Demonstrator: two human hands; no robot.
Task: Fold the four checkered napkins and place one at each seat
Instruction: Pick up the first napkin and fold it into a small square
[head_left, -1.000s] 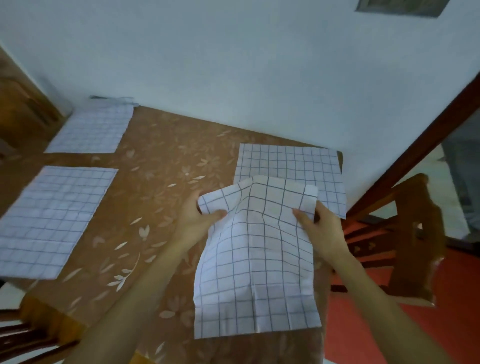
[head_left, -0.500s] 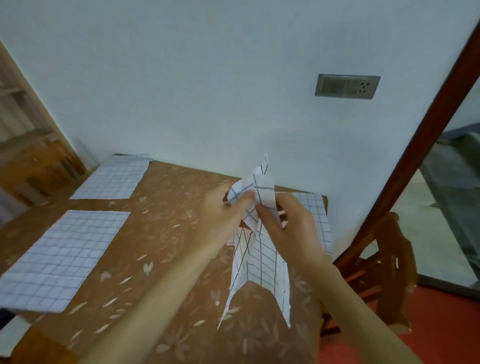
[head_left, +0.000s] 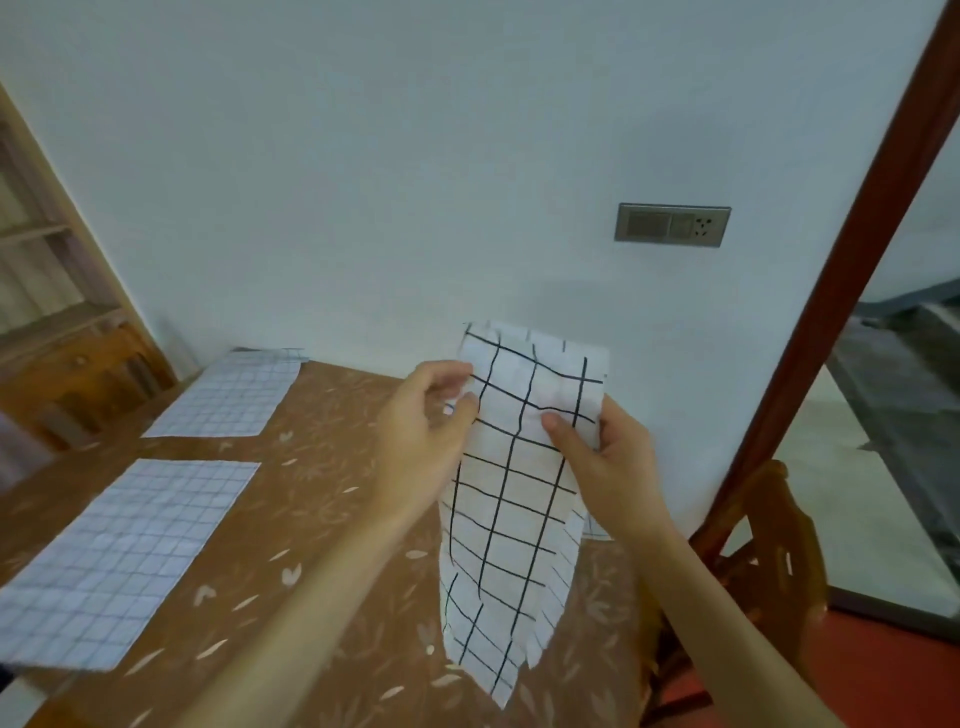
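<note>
One napkin (head_left: 514, 493) in mid-air

We find the left hand (head_left: 421, 431) and right hand (head_left: 608, 457) each pinching the napkin near its top, above the table (head_left: 332, 467). We judge it light and limp; best held at the corners

Single head view; looks forward and down over table (head_left: 322, 499); hands close below lens

wall socket plate (head_left: 672, 224), wooden chair (head_left: 763, 561), wooden shelf (head_left: 47, 291)
</note>
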